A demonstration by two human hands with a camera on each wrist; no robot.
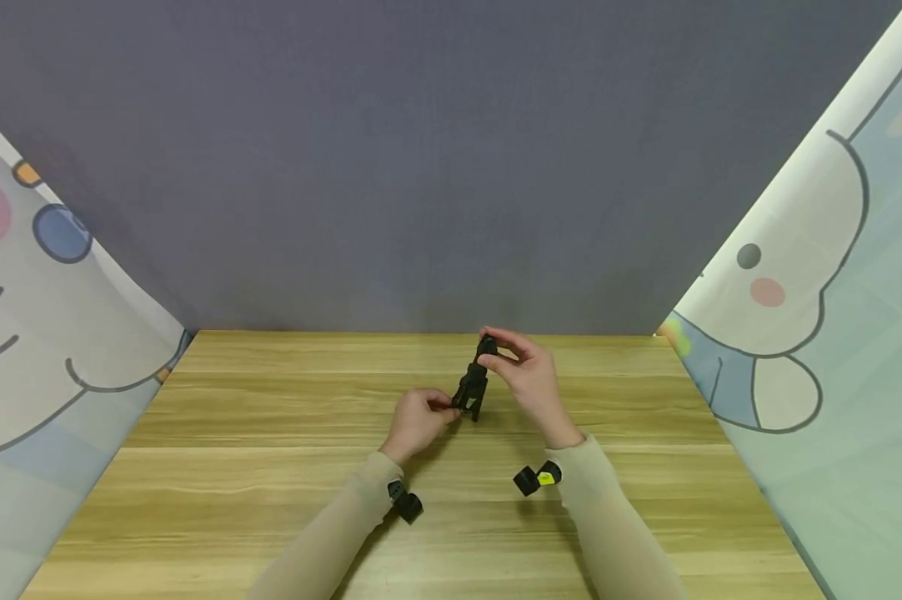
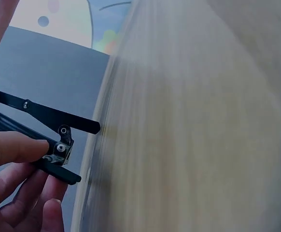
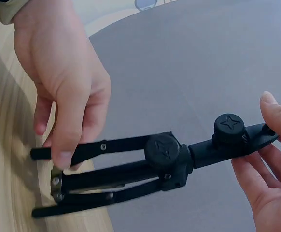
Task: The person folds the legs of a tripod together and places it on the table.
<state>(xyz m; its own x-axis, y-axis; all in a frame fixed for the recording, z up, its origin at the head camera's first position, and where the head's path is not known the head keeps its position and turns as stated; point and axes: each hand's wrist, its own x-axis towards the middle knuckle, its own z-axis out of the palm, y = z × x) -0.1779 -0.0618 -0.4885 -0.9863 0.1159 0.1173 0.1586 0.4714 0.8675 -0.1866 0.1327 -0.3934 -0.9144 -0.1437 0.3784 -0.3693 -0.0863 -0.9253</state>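
Note:
A small black tripod point(image 1: 472, 385) is held above the wooden table by both hands. Its legs are slightly spread, and two round knobs with star marks show in the right wrist view, one knob point(image 3: 162, 151) at the leg joint and another knob point(image 3: 229, 124) near the head. My left hand point(image 1: 418, 419) pinches the leg end between thumb and fingers; metal hinges point(image 2: 61, 147) sit beside the thumb in the left wrist view. My right hand point(image 1: 532, 377) grips the head end, higher up and farther back, with the thumb on one side and fingers on the other.
The wooden table point(image 1: 271, 500) runs back to a dark grey panel point(image 1: 436, 167). Cloths printed with cartoon figures hang at the left point(image 1: 61, 333) and at the right point(image 1: 834, 333). Each wrist wears a small black camera.

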